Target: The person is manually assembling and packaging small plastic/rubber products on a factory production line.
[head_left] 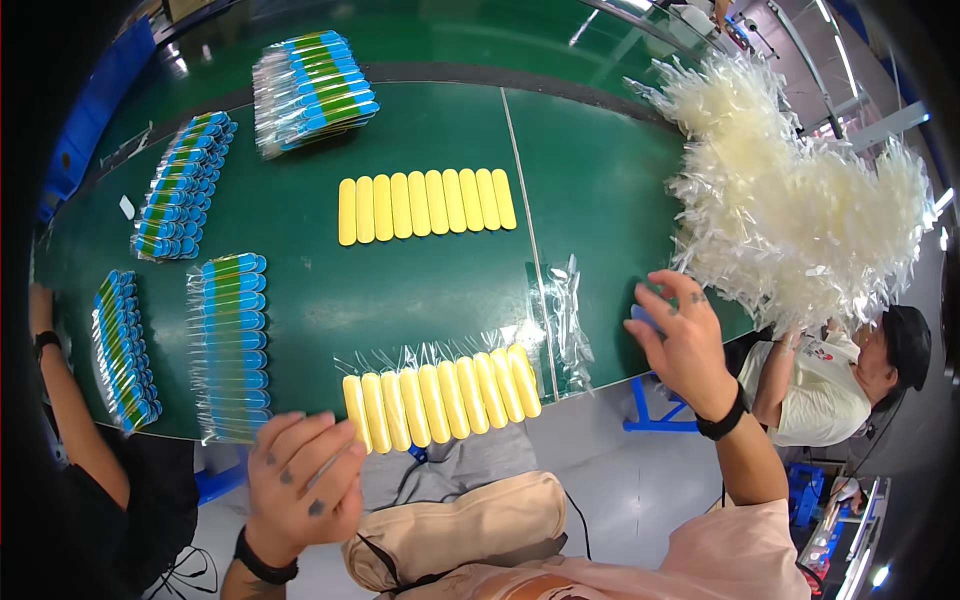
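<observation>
Along the table's near edge lies a row of yellow flat strips with rounded ends, like nail files, in clear plastic sleeves. My left hand is beside the row's left end; its fingers are loosely bent, with the thumb apart. Whether they touch the leftmost strip is hard to tell. Over the table's right part, my right hand has its fingers spread. A small blue thing shows at its fingertips, worn or held, I cannot tell. Between the hands lie empty clear sleeves. Farther back is a second yellow row, apparently unsleeved.
Stacks of sleeved blue-and-green strips stand at the left, far left, and back, with another pile between. A big heap of clear sleeves covers the right end. Co-workers sit at left and right.
</observation>
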Tool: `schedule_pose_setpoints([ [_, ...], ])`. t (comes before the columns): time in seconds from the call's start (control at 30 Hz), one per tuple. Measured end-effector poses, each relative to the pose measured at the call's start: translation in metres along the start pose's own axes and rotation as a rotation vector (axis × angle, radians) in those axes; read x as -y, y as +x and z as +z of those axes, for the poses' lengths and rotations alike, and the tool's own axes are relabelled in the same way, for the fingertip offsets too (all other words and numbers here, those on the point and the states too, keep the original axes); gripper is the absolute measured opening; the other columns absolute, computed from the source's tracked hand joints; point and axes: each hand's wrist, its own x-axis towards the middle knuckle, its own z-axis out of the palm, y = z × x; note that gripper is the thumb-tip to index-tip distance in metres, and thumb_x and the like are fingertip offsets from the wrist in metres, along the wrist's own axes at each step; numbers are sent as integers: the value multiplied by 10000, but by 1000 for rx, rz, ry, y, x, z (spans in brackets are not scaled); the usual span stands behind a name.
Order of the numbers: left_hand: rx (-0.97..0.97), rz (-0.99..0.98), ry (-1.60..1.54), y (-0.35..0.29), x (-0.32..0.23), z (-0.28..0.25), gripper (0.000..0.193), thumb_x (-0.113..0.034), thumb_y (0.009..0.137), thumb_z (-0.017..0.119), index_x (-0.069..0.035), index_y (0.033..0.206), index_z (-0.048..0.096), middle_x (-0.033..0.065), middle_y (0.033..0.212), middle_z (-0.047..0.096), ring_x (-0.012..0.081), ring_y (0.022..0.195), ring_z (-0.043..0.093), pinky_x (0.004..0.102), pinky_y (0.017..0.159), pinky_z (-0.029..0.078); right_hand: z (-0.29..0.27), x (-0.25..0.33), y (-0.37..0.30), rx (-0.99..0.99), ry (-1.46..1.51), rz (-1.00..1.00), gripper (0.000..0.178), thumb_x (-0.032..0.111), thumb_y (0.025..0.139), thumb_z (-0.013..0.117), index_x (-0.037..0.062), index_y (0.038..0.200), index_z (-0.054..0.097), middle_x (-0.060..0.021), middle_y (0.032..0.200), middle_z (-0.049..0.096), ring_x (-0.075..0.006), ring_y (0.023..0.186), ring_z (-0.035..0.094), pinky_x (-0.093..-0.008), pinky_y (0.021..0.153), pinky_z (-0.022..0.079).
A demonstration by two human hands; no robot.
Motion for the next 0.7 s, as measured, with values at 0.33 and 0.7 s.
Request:
schedule_pose_setpoints([
  [0.33, -280, -364, -468, -20, -26, 32, 96, -83, 731, 684, -47, 731, 596, 63, 643, 581, 226, 562, 543, 310, 582, 416, -3, 26, 17, 200, 255, 20, 170, 91, 868, 690, 26, 928, 544, -111, 738, 624, -319, 652, 619, -404, 583, 486],
  [0.7, -136, -1066, -1378, -18, -32, 47, 242, -150, 877, 667, 35, 722, 644, 70, 581, 629, 99, 534, 583, 269, 494, 417, 12, 96, 97, 478, 306, -545, 103, 145, 871, 668, 82, 917, 600, -80, 663, 602, -313, 571, 608, -413, 497, 469],
])
